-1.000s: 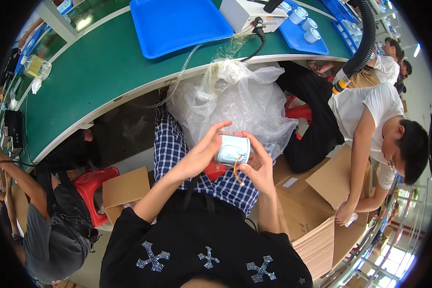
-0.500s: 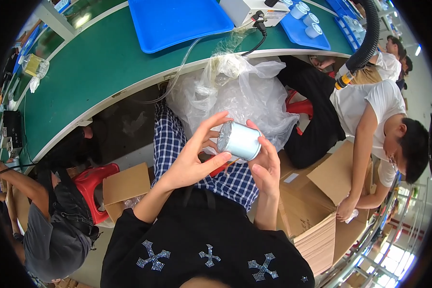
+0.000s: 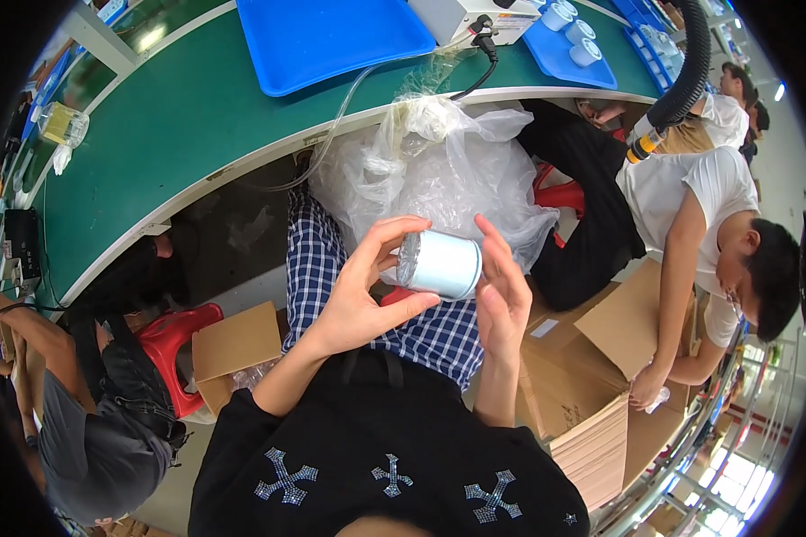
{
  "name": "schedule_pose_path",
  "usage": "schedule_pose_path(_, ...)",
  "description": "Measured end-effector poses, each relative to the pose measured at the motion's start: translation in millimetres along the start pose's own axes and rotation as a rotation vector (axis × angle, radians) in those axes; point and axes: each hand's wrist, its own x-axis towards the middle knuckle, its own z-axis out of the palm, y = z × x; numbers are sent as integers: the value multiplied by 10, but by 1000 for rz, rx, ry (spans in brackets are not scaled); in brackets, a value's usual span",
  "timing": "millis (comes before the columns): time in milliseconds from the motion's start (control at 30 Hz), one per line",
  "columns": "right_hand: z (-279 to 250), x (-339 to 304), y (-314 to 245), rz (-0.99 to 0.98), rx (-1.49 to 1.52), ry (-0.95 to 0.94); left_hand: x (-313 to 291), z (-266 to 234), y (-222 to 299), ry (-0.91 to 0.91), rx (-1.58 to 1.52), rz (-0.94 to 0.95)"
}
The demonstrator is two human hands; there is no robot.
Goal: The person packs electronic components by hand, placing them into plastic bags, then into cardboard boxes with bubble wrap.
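A pale blue cylinder-shaped container (image 3: 446,265) with a crinkled silvery end on its left lies sideways in the air above my lap. My left hand (image 3: 363,295) grips it, thumb below and fingers behind the silvery end. By its other end, my right hand (image 3: 505,300) has its fingers stretched out and apart; whether a fingertip touches the rim I cannot tell. Behind the container a heap of clear plastic bag (image 3: 448,170) hangs off the bench edge over my knees.
A green bench (image 3: 188,125) carries a blue tray (image 3: 331,45), a white box (image 3: 475,18) with cables, and another tray (image 3: 546,67) with several pale cups. At right stand cardboard boxes (image 3: 573,394) and a co-worker (image 3: 690,206); at left, a red stool (image 3: 175,349) and another person. A black hose (image 3: 690,80) hangs top right.
The container has shifted slightly left and levelled out. My right hand's fingers have moved off its side and straightened, while my left hand keeps its hold.
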Motion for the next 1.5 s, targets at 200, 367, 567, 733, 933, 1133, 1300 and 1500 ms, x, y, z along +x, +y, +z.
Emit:
schedule_pose_path(200,-119,2,-126,305,-309,-70,1,39,34,-41,253,118)
schedule_pose_path(367,-34,-27,-90,206,-168,12,19,49,17,-39,507,281)
schedule_pose_path(567,64,-22,-26,113,-192,53,16,68,-28,40,585,197)
schedule_pose_path(733,133,-48,-17,122,-190,75,12,101,-67,64,613,211)
schedule_pose_path(933,124,-66,-32,110,-216,99,29,120,-58,55,617,215)
schedule_pose_path(1133,101,-77,-44,112,-274,86,25,119,-52,51,604,206)
schedule_pose_path(1300,141,-81,-30,65,-326,107,27,126,-88,61,642,210)
schedule_pose_path(1500,142,-68,-39,25,-222,116,30,156,-87,147,678,287)
